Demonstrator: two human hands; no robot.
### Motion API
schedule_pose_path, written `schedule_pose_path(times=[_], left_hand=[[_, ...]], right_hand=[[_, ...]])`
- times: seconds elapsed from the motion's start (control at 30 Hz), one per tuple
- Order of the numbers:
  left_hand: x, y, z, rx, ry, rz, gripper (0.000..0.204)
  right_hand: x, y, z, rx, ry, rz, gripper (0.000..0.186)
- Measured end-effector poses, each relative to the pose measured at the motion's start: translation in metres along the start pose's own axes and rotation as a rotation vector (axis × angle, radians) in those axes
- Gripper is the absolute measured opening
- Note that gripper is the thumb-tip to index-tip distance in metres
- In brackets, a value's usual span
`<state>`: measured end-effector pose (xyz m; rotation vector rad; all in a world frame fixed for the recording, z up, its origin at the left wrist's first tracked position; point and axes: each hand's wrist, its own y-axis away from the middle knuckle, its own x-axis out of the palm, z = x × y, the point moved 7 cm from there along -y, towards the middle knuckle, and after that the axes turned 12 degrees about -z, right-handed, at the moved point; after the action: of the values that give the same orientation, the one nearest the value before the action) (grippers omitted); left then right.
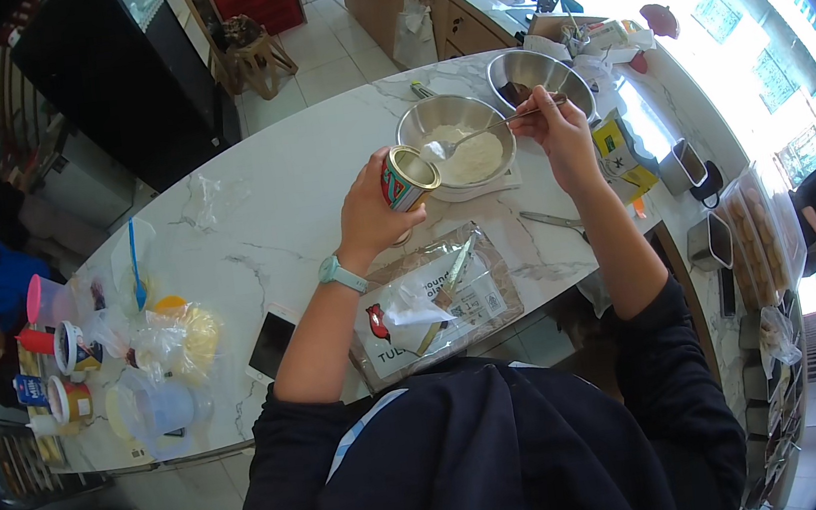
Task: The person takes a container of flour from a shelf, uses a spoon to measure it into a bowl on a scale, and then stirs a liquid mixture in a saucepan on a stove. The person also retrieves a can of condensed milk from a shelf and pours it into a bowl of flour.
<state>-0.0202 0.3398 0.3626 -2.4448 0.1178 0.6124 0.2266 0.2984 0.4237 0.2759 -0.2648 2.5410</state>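
My left hand [372, 221] is wrapped round an open tin [403, 193] with a red and green label, tilted a little. In my right hand [561, 137] I pinch the handle of a metal spoon [486, 130]. White powder [433, 151] is heaped on the spoon's tip, beside the tin's mouth and above the near-left part of a steel mixing bowl [414, 131]. Pale flour [476, 159] covers the bowl's bottom. Under this bowl shows the edge of a white kitchen scale [508, 181]. Behind and to the right stands a second steel bowl [507, 64] with something brown in it.
A wrapped package [495, 315] with a knife on it lies before me; scissors [550, 221] are to its right. A phone [272, 346], plastic tubs [159, 409] and bags [176, 337] sit left. A yellow box [623, 155] and metal tins [682, 168] stand right.
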Motion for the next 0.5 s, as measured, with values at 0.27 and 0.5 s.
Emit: schedule_pose_path(times=[0.27,0.5], left_hand=[[-0.008,0.005,0.013,-0.076,0.022,-0.031,0.080],[-0.014,0.008,0.008,-0.091,0.042,-0.042,0.078]], right_hand=[[-0.014,-0.005,-0.045,-0.160,0.170,-0.098,0.033],[-0.012,0.005,-0.057,-0.320,0.289,-0.113,0.031]])
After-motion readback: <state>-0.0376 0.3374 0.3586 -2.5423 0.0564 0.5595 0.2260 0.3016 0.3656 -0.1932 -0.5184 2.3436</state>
